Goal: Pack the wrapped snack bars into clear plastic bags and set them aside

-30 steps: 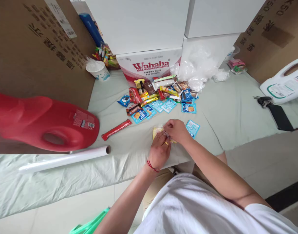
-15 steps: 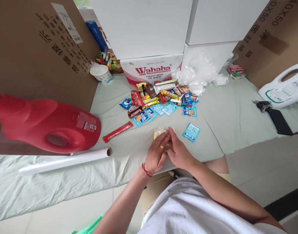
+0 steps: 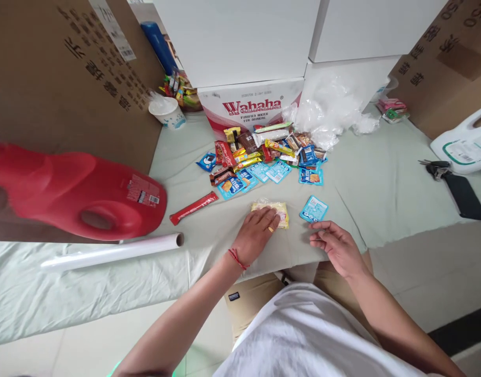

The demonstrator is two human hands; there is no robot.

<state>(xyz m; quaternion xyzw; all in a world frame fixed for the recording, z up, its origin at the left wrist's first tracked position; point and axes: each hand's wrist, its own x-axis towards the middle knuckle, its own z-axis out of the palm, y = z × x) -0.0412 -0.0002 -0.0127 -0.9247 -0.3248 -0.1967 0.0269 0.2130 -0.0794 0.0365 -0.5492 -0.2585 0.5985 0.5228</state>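
Under my left hand lies a small yellow packet in clear wrap, its left part covered by my fingers. That hand is laid flat over it, fingers stretched out. My right hand hovers near the table's front edge with its fingers apart and nothing visible in them. Just beyond its fingertips is a light blue snack packet; whether they touch, I cannot tell. A red stick-shaped packet rests to the left. Farther back is a pile of snack packets in several colours.
A red detergent jug and a white film roll lie at left. Behind the pile stand a Wahaha carton and crumpled clear plastic bags. At right are a white jug, keys and a black flat case.
My right hand has left the yellow packet and moved right, to the light blue packet. My left hand has flattened over the yellow packet, more of which now shows.
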